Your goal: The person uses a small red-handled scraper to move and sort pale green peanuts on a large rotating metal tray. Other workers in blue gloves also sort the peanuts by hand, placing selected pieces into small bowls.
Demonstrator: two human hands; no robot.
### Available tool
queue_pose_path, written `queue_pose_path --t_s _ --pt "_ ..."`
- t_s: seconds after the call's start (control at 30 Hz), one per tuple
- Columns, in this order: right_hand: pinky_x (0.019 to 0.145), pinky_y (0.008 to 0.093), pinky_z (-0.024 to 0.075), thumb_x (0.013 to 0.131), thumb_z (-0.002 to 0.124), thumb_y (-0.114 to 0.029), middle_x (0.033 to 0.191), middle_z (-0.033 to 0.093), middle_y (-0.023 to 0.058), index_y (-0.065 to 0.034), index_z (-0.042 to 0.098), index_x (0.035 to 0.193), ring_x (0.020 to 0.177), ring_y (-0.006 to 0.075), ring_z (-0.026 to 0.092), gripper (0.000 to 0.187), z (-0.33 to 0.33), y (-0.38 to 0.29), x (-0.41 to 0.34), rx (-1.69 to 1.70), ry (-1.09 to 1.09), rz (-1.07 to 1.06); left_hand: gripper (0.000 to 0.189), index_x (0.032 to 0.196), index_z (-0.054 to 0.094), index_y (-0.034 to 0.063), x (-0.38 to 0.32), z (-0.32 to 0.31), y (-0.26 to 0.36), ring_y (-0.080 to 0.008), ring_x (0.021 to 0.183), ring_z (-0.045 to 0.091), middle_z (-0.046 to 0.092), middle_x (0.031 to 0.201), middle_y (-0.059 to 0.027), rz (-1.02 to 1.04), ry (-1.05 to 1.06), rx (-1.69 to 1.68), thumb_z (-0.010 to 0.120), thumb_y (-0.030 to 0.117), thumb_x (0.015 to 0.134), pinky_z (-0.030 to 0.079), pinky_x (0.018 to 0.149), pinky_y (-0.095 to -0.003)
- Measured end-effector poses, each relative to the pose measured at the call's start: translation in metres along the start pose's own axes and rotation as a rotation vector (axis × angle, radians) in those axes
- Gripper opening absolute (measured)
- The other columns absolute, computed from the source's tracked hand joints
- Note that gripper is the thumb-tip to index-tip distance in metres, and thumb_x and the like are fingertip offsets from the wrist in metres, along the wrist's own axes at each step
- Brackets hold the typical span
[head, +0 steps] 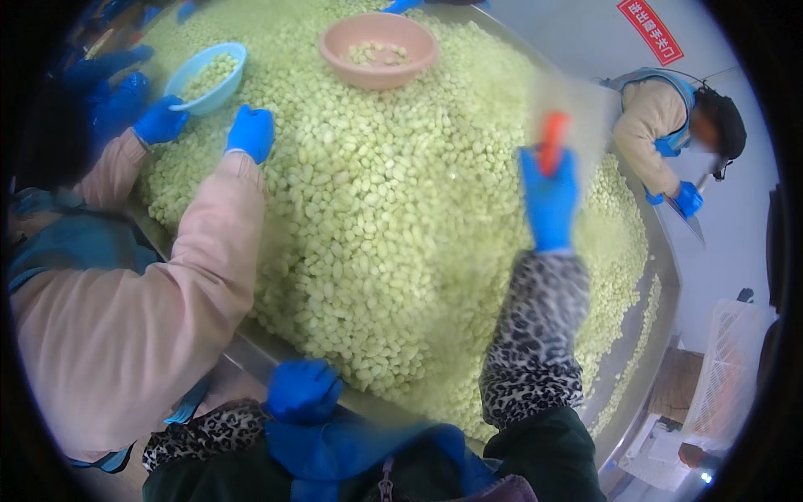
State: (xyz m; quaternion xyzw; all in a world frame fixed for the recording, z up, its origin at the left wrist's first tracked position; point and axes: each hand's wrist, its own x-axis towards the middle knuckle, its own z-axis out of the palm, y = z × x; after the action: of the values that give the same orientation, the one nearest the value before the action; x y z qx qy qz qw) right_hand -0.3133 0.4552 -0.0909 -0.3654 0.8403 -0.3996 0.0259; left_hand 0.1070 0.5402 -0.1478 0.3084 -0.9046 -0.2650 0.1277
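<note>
In a blue glove, my right hand point(551, 204) is shut on the orange-red handle point(553, 143) of a tool. Motion blurs the tool's broad, pale, see-through-looking head point(574, 103), so its exact kind is unclear. It is held over the right side of a large heap of pale green, oval, grape-like fruits point(351, 207). My left hand point(304, 390), also gloved in blue, rests with curled fingers at the near metal rim of the table. Whether anything is inside those fingers is hidden.
A co-worker's gloved hands point(251, 133) are at left, one holding a light-blue bowl point(235, 78) of fruits. A pink basin point(378, 75) sits on the heap. Another person point(659, 119) holds a flat tool beyond the metal rim point(668, 270). White crates point(721, 370) stand at right.
</note>
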Motion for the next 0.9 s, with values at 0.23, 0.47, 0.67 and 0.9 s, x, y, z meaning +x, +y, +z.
queue_pose_path --t_s 0.23,0.47,0.67,0.9 --pt "0.072 0.037 0.0516 0.093 0.068 -0.027 0.093 0.065 0.0101 -0.0017 0.057 0.107 0.078 0.0229 0.062 0.031 -0.002 0.181 -0.049 -0.402 -0.062 0.001 0.012 0.083 0.071 0.0086 0.001 0.003 -0.007 -0.0308 0.067 0.062 0.064 0.079 -0.0101 0.088 -0.003 -0.021 0.073 0.014 0.072 0.049 0.059 -0.0436" --pt "0.067 0.0432 0.0514 0.092 0.069 -0.024 0.08 0.065 0.0164 -0.001 0.057 0.111 0.072 0.0322 0.065 0.033 -0.037 0.068 -0.039 -0.101 0.322 -0.087 0.008 0.078 0.068 0.0074 -0.003 0.004 -0.009 -0.025 0.066 0.06 0.061 0.078 -0.0097 0.126 0.059 -0.038 0.069 0.015 0.076 0.047 0.057 -0.0373" --pt "0.074 0.0474 0.052 0.094 0.06 -0.026 0.094 0.066 0.0282 -0.0026 0.057 0.105 0.089 0.0428 0.067 0.026 -0.031 0.151 -0.056 -0.604 -0.266 -0.071 0.009 0.079 0.069 0.0074 0.0 0.006 -0.009 -0.0254 0.064 0.059 0.059 0.075 -0.0091 0.171 0.064 -0.007 0.071 0.016 0.076 0.045 0.054 -0.038" --pt "0.071 0.0435 0.0508 0.092 0.061 -0.023 0.095 0.064 0.0231 -0.0026 0.057 0.103 0.085 0.0366 0.063 0.024 -0.013 0.105 -0.119 -0.152 -0.052 0.149 0.01 0.081 0.069 0.0055 -0.008 0.011 -0.016 -0.0285 0.064 0.061 0.062 0.075 -0.0121 0.162 0.028 -0.065 0.072 0.011 0.073 0.047 0.055 -0.0411"
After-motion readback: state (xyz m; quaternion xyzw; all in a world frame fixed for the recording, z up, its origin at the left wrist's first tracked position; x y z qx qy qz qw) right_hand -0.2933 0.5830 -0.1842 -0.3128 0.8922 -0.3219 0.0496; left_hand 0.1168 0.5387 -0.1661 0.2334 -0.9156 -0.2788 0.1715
